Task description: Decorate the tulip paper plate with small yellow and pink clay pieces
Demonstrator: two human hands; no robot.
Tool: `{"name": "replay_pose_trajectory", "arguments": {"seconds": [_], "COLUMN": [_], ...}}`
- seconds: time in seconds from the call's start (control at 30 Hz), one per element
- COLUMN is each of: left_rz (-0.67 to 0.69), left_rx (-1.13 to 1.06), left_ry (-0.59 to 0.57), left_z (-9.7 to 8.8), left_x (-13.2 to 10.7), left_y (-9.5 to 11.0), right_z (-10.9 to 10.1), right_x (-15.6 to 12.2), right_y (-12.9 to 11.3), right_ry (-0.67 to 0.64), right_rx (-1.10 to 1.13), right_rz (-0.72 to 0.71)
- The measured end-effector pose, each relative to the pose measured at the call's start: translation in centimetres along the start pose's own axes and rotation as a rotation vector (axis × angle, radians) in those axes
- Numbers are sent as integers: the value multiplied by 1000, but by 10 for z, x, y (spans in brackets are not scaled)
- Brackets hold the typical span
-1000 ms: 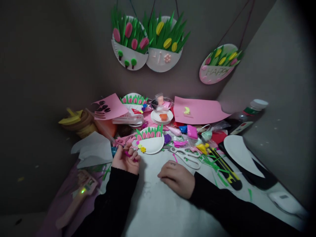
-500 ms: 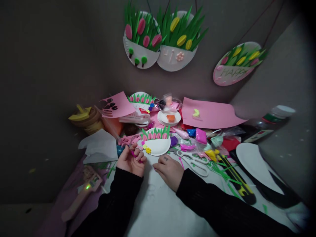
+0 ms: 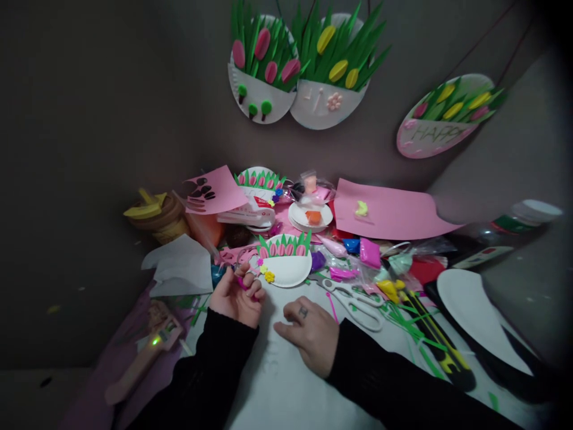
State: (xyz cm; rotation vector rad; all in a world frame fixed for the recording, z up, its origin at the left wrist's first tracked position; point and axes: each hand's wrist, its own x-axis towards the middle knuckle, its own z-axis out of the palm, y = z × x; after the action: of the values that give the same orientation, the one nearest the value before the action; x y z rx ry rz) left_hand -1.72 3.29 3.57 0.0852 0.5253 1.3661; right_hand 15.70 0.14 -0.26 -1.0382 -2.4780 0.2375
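My left hand (image 3: 235, 301) is turned palm up with its fingers curled round a small bit of magenta clay (image 3: 242, 283). Just right of it, my right hand (image 3: 311, 331) is low over the white table (image 3: 286, 394), palm down. Its thumb and forefinger are slightly apart, and I see nothing between them. Beyond both hands lies a white paper-plate pocket (image 3: 289, 272) with pink tulips and green paper leaves. Small clay flowers (image 3: 268, 276) in pink and yellow sit at its left edge. A thin pink clay strip (image 3: 332, 306) lies right of my right hand.
White-handled scissors (image 3: 353, 301), green paper scraps and a yellow-black utility knife (image 3: 443, 340) lie to the right. Clay packets (image 3: 369, 253) and pink paper (image 3: 394, 209) fill the back. A glue gun (image 3: 147, 358) with a lit green light is at left. Tulip plates (image 3: 329, 110) hang above.
My right hand has drawn back toward me, and its thumb and forefinger have parted a little. My left hand stays almost in place with the magenta clay. The view has shifted slightly.
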Motion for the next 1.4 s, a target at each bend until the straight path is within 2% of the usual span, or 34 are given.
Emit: {"name": "replay_pose_trajectory", "arguments": {"seconds": [0.17,0.33,0.47,0.63,0.83,1.03,1.27,1.4], "left_rz": [-25,-18,-21,-23,-27,-16,-33,-38], "left_rx": [-10,-7,-6,-17,-13,-8,2,7], "left_ry": [4,15,15,13,6,25,28,23], "left_z": [-1,-1,0,1,0,-1,0,1], "left_x": [0,0,0,-1,-2,-1,-2,-3], "left_y": [0,0,0,1,0,-1,-3,-4], "right_z": [-1,-5,-10,-15,-10,-3,2,3], "right_x": [-1,0,2,2,2,3,18,14], "right_y": [-1,0,-3,-11,-9,-8,3,1], "right_ry": [55,18,42,-30,78,46,95,88], "right_rx": [-25,2,-100,-47,-35,36,29,-16], "right_rz": [45,-56,5,-136,-20,30,122,98]}}
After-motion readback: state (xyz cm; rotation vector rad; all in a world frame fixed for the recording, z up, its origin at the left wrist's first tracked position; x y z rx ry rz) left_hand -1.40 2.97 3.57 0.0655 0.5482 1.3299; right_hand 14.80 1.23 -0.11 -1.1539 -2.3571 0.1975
